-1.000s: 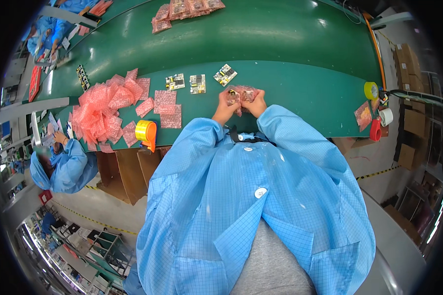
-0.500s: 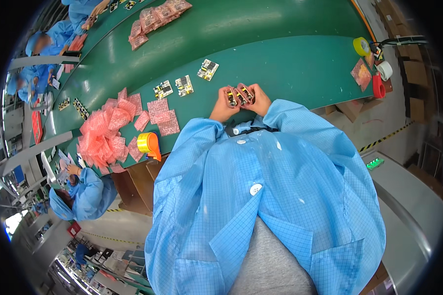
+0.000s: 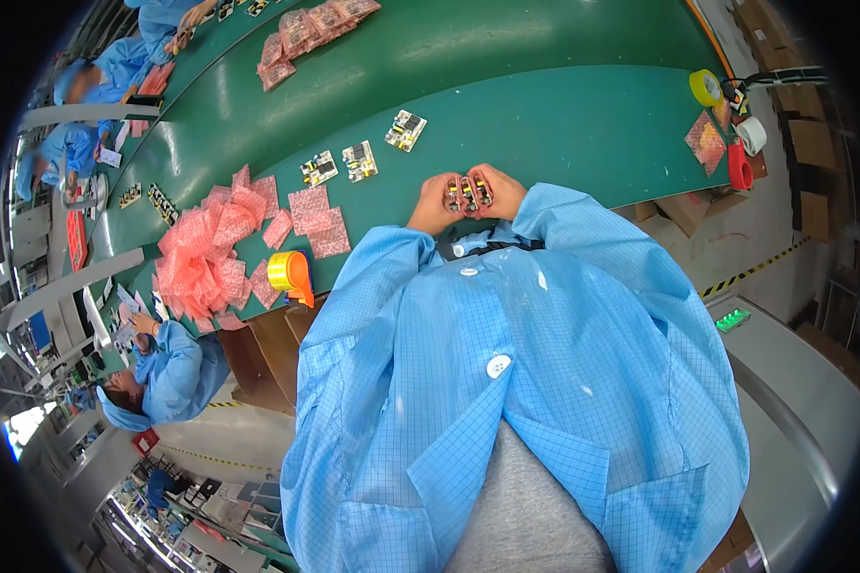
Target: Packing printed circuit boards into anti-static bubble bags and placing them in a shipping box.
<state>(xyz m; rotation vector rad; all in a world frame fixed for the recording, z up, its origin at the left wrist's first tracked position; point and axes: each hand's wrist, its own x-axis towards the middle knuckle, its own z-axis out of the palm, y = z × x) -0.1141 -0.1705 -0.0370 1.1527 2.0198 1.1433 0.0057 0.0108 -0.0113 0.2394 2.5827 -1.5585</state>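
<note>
Between my two hands, close to my chest, is a small stack of circuit boards [image 3: 468, 194] standing side by side, with pink bubble wrap showing around them. My left hand [image 3: 433, 203] presses on the left side of the stack. On the other side my right hand [image 3: 503, 194] is closed against it, fingers curled over the edge. To the left of my hands, three loose circuit boards lie on the green table: one [image 3: 405, 130] farther off, one [image 3: 359, 160] nearer, and another [image 3: 319, 169] beside that.
A heap of pink bubble-wrap bags [image 3: 205, 248] lies at left, with an orange tape dispenser [image 3: 292, 275] by the table edge. Wrapped packs [image 3: 315, 29] sit farther back. Yellow tape [image 3: 705, 88] and red tape [image 3: 739, 166] stand at right. A co-worker [image 3: 172, 372] sits at left.
My hands have drawn closer together, and the boards between them are now pressed into a tighter, more even stack. The loose boards on the table stay in place.
</note>
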